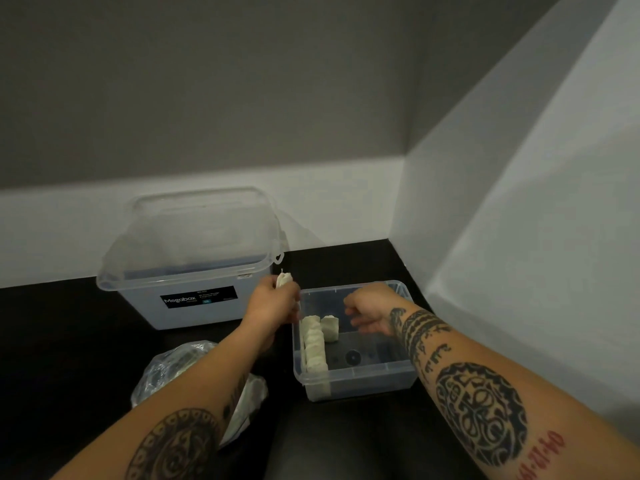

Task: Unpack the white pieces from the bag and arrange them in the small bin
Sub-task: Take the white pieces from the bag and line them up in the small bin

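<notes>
We see small, cream-white folded white pieces (314, 344) standing in a row along the left wall of the clear small bin (356, 379), with a couple more just beside them. Our left hand (273, 303) pinches a single piece (284, 280) just outside the bin's far left corner. Our right hand (369, 311) hovers over the bin, fingers loosely curled, holding nothing. The crinkled clear bag (173, 365) lies under our left forearm.

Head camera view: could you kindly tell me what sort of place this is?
Probably a plain room corner used for sorting or storage: a dark surface against grey-and-white walls, a lidded Megabox storage box, and a small clear bin.
</notes>
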Available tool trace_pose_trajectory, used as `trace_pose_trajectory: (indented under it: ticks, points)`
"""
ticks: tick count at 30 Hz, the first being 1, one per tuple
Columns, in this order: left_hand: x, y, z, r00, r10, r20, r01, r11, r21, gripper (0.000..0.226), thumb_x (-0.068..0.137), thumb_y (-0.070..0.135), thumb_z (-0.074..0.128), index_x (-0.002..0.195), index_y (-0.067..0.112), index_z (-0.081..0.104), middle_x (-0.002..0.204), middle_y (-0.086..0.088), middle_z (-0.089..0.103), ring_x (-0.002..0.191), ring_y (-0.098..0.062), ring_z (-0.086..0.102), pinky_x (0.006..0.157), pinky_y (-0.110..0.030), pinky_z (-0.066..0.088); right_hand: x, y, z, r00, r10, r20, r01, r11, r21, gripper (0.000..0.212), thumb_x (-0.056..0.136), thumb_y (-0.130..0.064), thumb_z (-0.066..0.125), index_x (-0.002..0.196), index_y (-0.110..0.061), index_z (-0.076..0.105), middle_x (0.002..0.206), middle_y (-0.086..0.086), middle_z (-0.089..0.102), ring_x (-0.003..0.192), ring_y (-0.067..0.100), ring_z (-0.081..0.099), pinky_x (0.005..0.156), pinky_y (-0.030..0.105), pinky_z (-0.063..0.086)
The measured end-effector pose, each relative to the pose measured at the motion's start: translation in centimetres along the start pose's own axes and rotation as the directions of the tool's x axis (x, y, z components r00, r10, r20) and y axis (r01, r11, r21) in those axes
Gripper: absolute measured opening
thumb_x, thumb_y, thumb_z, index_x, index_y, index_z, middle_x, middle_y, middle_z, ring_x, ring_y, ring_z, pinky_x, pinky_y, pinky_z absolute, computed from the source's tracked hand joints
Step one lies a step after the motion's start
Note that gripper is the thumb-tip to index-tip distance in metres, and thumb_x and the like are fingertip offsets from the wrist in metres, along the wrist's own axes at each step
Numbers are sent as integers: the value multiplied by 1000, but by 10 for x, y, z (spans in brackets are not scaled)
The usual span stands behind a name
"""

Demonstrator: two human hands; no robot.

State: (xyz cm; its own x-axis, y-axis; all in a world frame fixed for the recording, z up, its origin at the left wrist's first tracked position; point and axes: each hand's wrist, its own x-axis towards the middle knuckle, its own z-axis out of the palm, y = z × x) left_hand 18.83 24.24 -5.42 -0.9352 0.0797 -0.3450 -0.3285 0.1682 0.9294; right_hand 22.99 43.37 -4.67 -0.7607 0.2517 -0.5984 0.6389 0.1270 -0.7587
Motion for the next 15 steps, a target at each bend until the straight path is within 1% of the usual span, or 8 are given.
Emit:
trace_pose_trajectory:
  ticks: [2,3,4,6,8,12,15]
  points:
    - [-4,7,6,996,-6,92,18,991,-130,22,100,8,53,121,10,55,111,-18,66,90,-29,67,72,-37,61,-3,-4,1,989,-149,-9,149,989,8,19,99,-18,61,117,-15,63,113,7,68,104,24,67,87,38,60]
    - [-5,9,8,992,5,130,16,987,-162,22,100,6,53,122,9,55,111,-18,67,91,-29,68,73,-37,61,-5,-6,1,976,-215,-18,216,976,23,15,99,-19,62,113,-17,65,113,6,68,104,23,67,87,37,60]
    - [-5,9,9,987,24,159,2,987,-161,23,100,5,55,123,7,57,112,-18,69,92,-29,70,75,-37,61,-7,-7,1,964,-266,-22,267,963,41,15,99,-19,62,113,-20,66,113,4,68,105,22,67,85,36,60]
    - [-5,5,12,975,76,210,-53,992,-112,23,98,9,64,121,8,62,110,-16,73,94,-29,75,77,-36,62,-11,-7,2,938,-347,-10,347,936,60,19,99,-21,63,118,-23,67,115,0,68,107,19,66,85,34,59]
    - [-7,2,13,966,116,231,-101,992,-75,20,95,14,71,115,12,66,105,-15,76,93,-27,77,75,-34,62,-12,-4,3,909,-415,29,413,909,61,25,99,-24,64,123,-25,67,118,-4,68,110,16,64,85,33,59]
    - [-12,3,15,963,161,215,-158,987,-30,21,88,10,80,105,14,68,90,-9,77,80,-21,77,67,-31,62,-13,3,6,889,-452,68,446,891,84,23,96,-26,68,119,-25,70,117,-5,71,110,13,67,83,31,59]
    - [-12,2,16,966,180,186,-188,982,25,28,82,10,85,103,14,67,92,-9,77,82,-23,78,69,-34,63,-12,6,7,888,-456,63,453,890,49,15,96,-25,68,111,-22,71,110,-3,73,104,14,69,77,27,57]
